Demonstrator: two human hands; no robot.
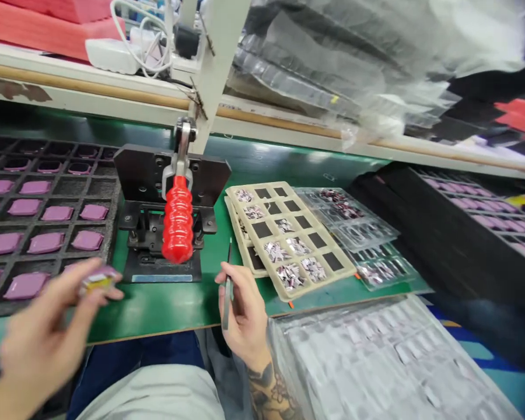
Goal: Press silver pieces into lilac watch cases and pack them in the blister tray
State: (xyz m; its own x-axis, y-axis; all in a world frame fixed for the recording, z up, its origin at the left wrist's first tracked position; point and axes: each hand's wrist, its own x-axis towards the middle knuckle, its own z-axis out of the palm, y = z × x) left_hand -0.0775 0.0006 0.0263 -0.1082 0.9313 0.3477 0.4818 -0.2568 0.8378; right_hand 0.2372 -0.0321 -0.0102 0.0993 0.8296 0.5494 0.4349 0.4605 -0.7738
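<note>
My left hand (48, 332) is at the lower left, blurred, pinching a small purple part with a yellow patch (98, 280) between its fingertips, just over the front edge of the black tray (109, 192). My right hand (245, 318) sits at the bench's front edge and grips thin metal tweezers (227, 286), tips pointing up. Between the two hands stands a black toggle press (157, 198) with a red ribbed handle (177, 219) hanging down.
The black tray at left holds several purple parts. A beige tray (332, 274) with small shiny pieces lies right of the press, beside clear blister trays (367, 233). A bagged stack of trays (376, 361) covers the lower right. Another black tray (464, 233) stands far right. A shelf runs overhead.
</note>
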